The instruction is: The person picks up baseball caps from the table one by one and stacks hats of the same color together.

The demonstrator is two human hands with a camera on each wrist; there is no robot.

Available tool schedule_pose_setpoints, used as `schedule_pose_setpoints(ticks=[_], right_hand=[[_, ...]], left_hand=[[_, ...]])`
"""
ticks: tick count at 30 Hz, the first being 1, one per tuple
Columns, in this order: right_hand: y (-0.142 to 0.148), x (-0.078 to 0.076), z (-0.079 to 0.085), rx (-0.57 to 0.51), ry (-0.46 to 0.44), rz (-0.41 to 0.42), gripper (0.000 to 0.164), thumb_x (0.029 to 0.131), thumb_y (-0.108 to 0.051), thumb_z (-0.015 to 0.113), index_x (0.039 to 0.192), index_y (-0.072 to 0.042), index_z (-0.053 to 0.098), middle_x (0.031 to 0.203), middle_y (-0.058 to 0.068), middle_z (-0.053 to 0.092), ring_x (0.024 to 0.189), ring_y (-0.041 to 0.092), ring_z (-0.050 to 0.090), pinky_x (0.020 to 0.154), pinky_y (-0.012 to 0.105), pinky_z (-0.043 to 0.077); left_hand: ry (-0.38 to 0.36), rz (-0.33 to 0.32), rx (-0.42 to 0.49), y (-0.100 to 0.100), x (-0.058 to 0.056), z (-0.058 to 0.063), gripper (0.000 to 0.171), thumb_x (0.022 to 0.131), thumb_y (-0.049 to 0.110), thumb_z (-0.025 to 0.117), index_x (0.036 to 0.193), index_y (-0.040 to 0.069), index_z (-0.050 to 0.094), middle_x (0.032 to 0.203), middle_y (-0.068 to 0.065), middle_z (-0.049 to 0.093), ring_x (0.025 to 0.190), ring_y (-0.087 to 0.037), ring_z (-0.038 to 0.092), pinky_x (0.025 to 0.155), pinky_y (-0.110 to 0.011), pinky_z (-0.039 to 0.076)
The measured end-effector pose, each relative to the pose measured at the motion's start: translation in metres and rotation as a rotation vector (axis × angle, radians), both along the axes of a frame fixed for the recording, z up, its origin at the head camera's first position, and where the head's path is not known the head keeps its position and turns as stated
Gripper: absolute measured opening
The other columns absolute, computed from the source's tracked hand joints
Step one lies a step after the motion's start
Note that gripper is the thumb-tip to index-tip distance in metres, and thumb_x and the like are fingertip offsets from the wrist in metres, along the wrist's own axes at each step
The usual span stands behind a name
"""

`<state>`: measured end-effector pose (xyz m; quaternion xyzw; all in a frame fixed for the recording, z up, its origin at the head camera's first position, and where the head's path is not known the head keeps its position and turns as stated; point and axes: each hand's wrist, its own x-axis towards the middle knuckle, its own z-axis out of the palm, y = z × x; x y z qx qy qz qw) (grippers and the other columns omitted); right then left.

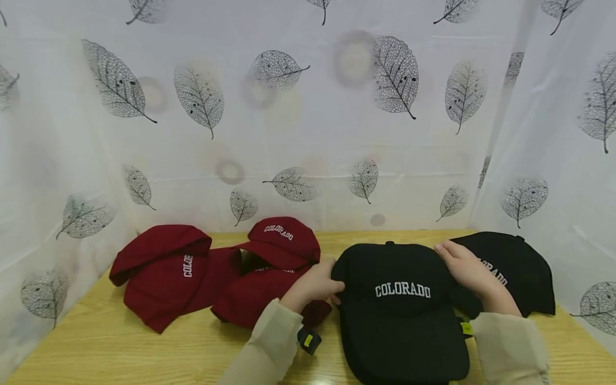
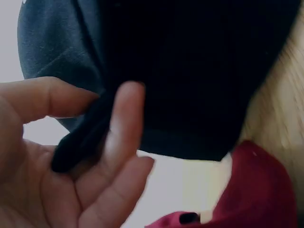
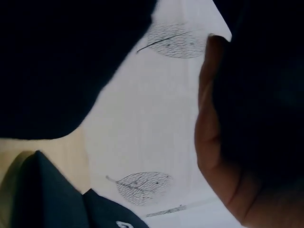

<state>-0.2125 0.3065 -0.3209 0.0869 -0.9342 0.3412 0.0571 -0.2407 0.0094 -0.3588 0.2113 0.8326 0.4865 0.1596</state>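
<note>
A black baseball cap (image 1: 401, 331) with white COLORADO lettering is held between both hands, front facing the head camera and brim downward. My left hand (image 1: 315, 283) grips the left edge of its crown. In the left wrist view, the thumb and fingers of the left hand (image 2: 114, 142) pinch a fold of black fabric (image 2: 185, 99). At the crown's upper right edge my right hand (image 1: 469, 270) holds on. The right wrist view has the side of the right hand (image 3: 209, 137) against dark fabric, which hides much of it.
A second black cap (image 1: 529, 272) lies behind my right hand. To the left, several dark red COLORADO caps lie on the wooden table, one cap (image 1: 289, 243) atop another and a tilted cap (image 1: 163, 289) beside them. White leaf-print cloth (image 1: 317, 133) encloses the back and sides.
</note>
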Motion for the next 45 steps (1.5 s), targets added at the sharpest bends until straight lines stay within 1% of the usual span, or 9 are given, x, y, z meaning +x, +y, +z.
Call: schedule_pose_setpoints(ticks=[6,11,14,19,26,30,34,39,45], right_hand=[[0.000,-0.007,-0.010,0.025,-0.108,0.023,0.035,0.100,-0.028,0.027,0.088,0.000,0.044,0.078,0.006,0.043,0.074,0.021,0.044,0.066,0.038,0.037],[0.001,-0.012,-0.018,0.038,-0.152,0.030,0.035,0.099,-0.027,0.028,0.087,0.000,0.046,0.076,0.005,0.042,0.070,0.019,0.043,0.065,0.037,0.037],[0.002,-0.014,-0.022,0.081,-0.149,0.045,0.035,0.099,-0.025,0.029,0.089,0.001,0.050,0.079,0.005,0.046,0.073,0.019,0.045,0.067,0.037,0.039],[0.002,-0.015,-0.026,0.150,-0.143,0.057,0.032,0.098,-0.024,0.032,0.088,0.000,0.052,0.081,0.005,0.048,0.074,0.018,0.046,0.068,0.038,0.039],[0.001,-0.018,-0.031,0.190,-0.143,0.075,0.028,0.097,-0.022,0.033,0.080,-0.005,0.047,0.075,0.004,0.044,0.070,0.017,0.044,0.066,0.037,0.037],[-0.001,-0.018,-0.032,0.200,-0.129,0.079,0.027,0.097,-0.022,0.034,0.081,-0.005,0.048,0.076,0.004,0.044,0.071,0.017,0.043,0.066,0.037,0.037],[-0.003,-0.019,-0.033,0.225,-0.081,0.068,0.026,0.096,-0.020,0.035,0.080,-0.004,0.048,0.074,0.003,0.044,0.068,0.017,0.042,0.065,0.037,0.036],[-0.004,-0.023,-0.039,0.244,-0.010,0.061,0.024,0.096,-0.017,0.037,0.080,-0.004,0.048,0.073,0.002,0.044,0.068,0.017,0.042,0.065,0.038,0.036],[-0.004,-0.026,-0.042,0.242,-0.014,0.049,0.024,0.097,-0.019,0.036,0.079,-0.005,0.046,0.071,0.002,0.041,0.066,0.017,0.041,0.063,0.037,0.036]], left_hand=[[0.039,0.003,-0.104,0.001,-0.003,-0.006,0.032,0.079,0.004,0.057,0.108,-0.002,0.045,0.094,-0.016,0.054,0.060,-0.022,0.060,0.063,-0.033,0.048],[0.204,-0.006,-0.300,0.001,-0.006,-0.010,0.026,0.077,0.007,0.059,0.101,-0.001,0.051,0.083,-0.007,0.054,0.067,-0.017,0.054,0.068,-0.030,0.043],[0.281,-0.006,-0.370,0.001,-0.008,-0.012,0.022,0.076,0.008,0.059,0.096,0.001,0.055,0.085,-0.006,0.054,0.073,-0.017,0.047,0.068,-0.031,0.040],[0.299,-0.008,-0.396,0.002,-0.007,-0.016,0.027,0.077,0.007,0.058,0.103,0.001,0.055,0.097,-0.009,0.057,0.081,-0.017,0.050,0.074,-0.031,0.041],[0.226,-0.004,-0.400,0.004,-0.005,-0.019,0.046,0.081,0.009,0.058,0.123,-0.005,0.043,0.115,-0.016,0.054,0.102,-0.025,0.053,0.087,-0.037,0.041],[0.213,0.006,-0.391,0.003,-0.005,-0.020,0.051,0.080,0.008,0.058,0.125,-0.006,0.037,0.111,-0.019,0.055,0.091,-0.023,0.054,0.080,-0.035,0.042],[0.232,0.009,-0.366,0.002,-0.006,-0.020,0.042,0.078,0.005,0.060,0.114,-0.003,0.040,0.092,-0.014,0.056,0.073,-0.021,0.050,0.069,-0.033,0.041],[0.246,0.009,-0.338,0.000,-0.006,-0.022,0.036,0.076,0.004,0.061,0.106,-0.001,0.041,0.085,-0.010,0.053,0.069,-0.021,0.048,0.066,-0.032,0.040],[0.251,0.015,-0.342,0.000,-0.007,-0.024,0.037,0.077,0.005,0.062,0.107,0.000,0.041,0.084,-0.010,0.053,0.069,-0.020,0.049,0.066,-0.032,0.041]])
